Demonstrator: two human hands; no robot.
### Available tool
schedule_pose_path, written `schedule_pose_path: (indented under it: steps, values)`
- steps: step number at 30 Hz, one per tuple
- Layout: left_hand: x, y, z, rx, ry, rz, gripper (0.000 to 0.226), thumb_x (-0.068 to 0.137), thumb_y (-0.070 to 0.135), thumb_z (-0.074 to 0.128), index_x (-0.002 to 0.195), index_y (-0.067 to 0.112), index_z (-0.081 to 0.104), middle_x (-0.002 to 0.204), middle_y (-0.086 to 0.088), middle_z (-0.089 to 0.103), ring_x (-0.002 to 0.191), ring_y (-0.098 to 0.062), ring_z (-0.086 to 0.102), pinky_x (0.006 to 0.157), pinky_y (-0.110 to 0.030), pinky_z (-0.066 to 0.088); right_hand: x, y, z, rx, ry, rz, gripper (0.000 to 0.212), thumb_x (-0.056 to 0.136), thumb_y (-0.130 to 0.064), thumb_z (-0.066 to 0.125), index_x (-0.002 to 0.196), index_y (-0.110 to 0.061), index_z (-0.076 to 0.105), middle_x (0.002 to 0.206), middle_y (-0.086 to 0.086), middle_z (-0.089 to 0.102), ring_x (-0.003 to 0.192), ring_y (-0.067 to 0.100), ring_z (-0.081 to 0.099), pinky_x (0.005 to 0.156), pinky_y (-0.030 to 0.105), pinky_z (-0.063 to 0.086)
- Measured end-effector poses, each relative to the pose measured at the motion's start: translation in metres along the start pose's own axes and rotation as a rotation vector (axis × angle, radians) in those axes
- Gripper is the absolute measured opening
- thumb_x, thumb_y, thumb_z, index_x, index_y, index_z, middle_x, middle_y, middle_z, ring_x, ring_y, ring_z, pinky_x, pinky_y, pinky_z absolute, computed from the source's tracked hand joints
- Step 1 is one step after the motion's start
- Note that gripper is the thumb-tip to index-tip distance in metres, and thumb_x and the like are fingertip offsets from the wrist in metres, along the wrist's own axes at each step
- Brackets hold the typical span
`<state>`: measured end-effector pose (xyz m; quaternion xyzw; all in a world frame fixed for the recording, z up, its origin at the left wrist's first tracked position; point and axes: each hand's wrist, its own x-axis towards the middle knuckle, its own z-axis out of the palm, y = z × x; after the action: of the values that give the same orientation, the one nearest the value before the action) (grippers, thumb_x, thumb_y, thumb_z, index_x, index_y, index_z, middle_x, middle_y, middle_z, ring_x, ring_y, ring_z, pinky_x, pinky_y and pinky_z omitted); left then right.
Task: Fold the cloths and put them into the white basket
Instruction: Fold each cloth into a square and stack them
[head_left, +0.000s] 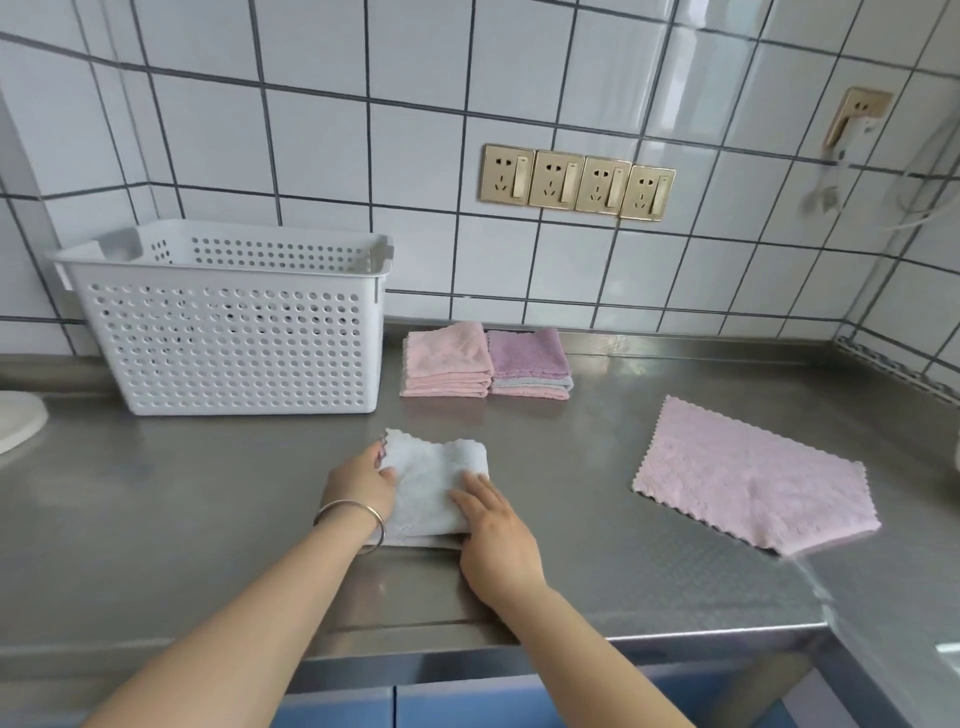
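White cloth (426, 486) folded, lies on counter (208, 493) in front of basket (228, 332). Left hand (361, 480) pinches its left edge. Right hand (493, 525) flat, fingers together, presses right side. Pink cloth (753, 478) spread flat, well apart.

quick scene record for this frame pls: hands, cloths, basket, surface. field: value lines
left hand: grip on the left edge of the white cloth, bangle on the wrist
right hand: pressed flat on the white cloth's right side
white cloth: folded, on the counter near the front edge
pink cloth: spread flat, unfolded, to the right
folded stacks: pink stack and purple-topped stack side by side near the wall
basket: white, perforated, back left; contents cannot be seen
wall: four sockets above the stacks
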<state>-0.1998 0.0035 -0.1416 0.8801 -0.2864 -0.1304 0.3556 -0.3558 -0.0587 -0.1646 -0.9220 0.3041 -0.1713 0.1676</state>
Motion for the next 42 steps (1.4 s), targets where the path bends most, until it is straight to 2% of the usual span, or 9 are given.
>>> schedule_pose_path:
  steps: [7, 11, 13, 18, 25, 29, 32, 37, 42]
  values:
    - [-0.007, -0.01, 0.002, -0.023, 0.092, -0.007, 0.051, 0.088, 0.02, 0.054, 0.137, 0.016, 0.04, 0.13, -0.01, 0.057, 0.117, -0.032, 0.053, 0.094, -0.033, 0.042, -0.006, 0.002, 0.006, 0.068, -0.094, -0.06, 0.063, 0.078, -0.02, 0.035, 0.141, -0.021, 0.04, 0.155, -0.01, 0.02, 0.145, 0.009, 0.01, 0.117, 0.023, 0.017]
    - [-0.01, -0.014, -0.002, 0.068, 0.178, 0.006, 0.044, 0.084, 0.036, 0.058, 0.122, 0.016, 0.05, 0.125, -0.012, 0.052, 0.116, -0.032, 0.049, 0.093, -0.038, 0.042, -0.001, 0.001, -0.009, 0.458, 0.002, 0.188, 0.061, 0.072, -0.036, 0.036, 0.128, -0.021, 0.056, 0.141, -0.006, 0.045, 0.136, 0.015, 0.032, 0.105, 0.017, 0.024]
    - [-0.013, -0.016, -0.008, 0.232, 0.19, -0.023, 0.046, 0.079, 0.053, 0.057, 0.112, 0.021, 0.057, 0.12, -0.008, 0.05, 0.117, -0.029, 0.045, 0.089, -0.036, 0.043, 0.004, 0.004, -0.016, 0.306, 0.112, 0.351, 0.048, 0.08, -0.042, 0.039, 0.117, -0.022, 0.063, 0.125, -0.002, 0.053, 0.123, 0.019, 0.041, 0.098, 0.026, 0.033]
    - [-0.019, -0.018, -0.005, 0.499, 0.038, -0.059, 0.066, 0.077, 0.07, 0.043, 0.113, 0.019, 0.064, 0.122, -0.006, 0.048, 0.119, -0.027, 0.037, 0.09, -0.034, 0.042, 0.01, -0.002, -0.015, -0.022, -0.083, 0.539, 0.042, 0.086, -0.041, 0.039, 0.102, -0.014, 0.067, 0.112, 0.006, 0.053, 0.109, 0.027, 0.043, 0.089, 0.034, 0.038]
    - [-0.022, 0.004, -0.004, 0.001, 0.034, -0.044, 0.033, 0.084, 0.046, 0.055, 0.083, 0.013, 0.049, 0.1, -0.012, 0.064, 0.092, -0.031, 0.057, 0.07, -0.029, 0.039, 0.019, -0.002, -0.025, 0.452, -0.06, 0.55, 0.012, 0.085, -0.024, 0.047, 0.084, -0.012, 0.045, 0.076, -0.003, 0.048, 0.063, 0.014, 0.046, 0.052, 0.025, 0.036]
    - [-0.009, 0.049, -0.004, -0.331, 0.193, 0.045, 0.024, 0.085, 0.028, 0.061, 0.099, 0.013, 0.049, 0.092, -0.005, 0.056, 0.093, -0.03, 0.058, 0.07, -0.025, 0.034, 0.045, 0.02, -0.049, 0.682, 0.06, 0.531, 0.015, 0.087, -0.024, 0.057, 0.086, -0.012, 0.048, 0.076, -0.003, 0.051, 0.06, 0.009, 0.045, 0.049, 0.021, 0.033]
    - [0.019, 0.087, -0.002, -0.435, 0.263, 0.206, 0.031, 0.09, 0.018, 0.054, 0.121, 0.022, 0.051, 0.112, -0.005, 0.061, 0.104, -0.024, 0.058, 0.079, -0.021, 0.037, 0.085, 0.043, -0.075, 0.923, 0.115, 0.522, 0.015, 0.087, -0.025, 0.062, 0.081, -0.015, 0.053, 0.072, -0.002, 0.053, 0.056, 0.012, 0.044, 0.05, 0.023, 0.035]
    - [0.102, 0.156, 0.015, -0.243, 0.099, 0.386, 0.035, 0.099, 0.023, 0.038, 0.13, 0.022, 0.053, 0.129, 0.0, 0.055, 0.118, -0.019, 0.05, 0.08, -0.007, 0.036, 0.171, 0.092, -0.112, 0.883, 0.281, 0.475, 0.015, 0.086, -0.026, 0.063, 0.081, -0.018, 0.052, 0.077, -0.004, 0.058, 0.061, 0.01, 0.05, 0.06, 0.025, 0.041]
    - [0.188, 0.192, 0.057, 0.118, -0.121, 0.328, 0.054, 0.093, 0.039, 0.045, 0.141, 0.018, 0.033, 0.145, -0.014, 0.034, 0.133, -0.028, 0.037, 0.105, -0.031, 0.031, 0.239, 0.143, -0.103, 0.902, 0.303, 0.57, 0.019, 0.085, -0.026, 0.064, 0.079, -0.015, 0.051, 0.077, 0.001, 0.055, 0.06, 0.014, 0.047, 0.065, 0.029, 0.042]
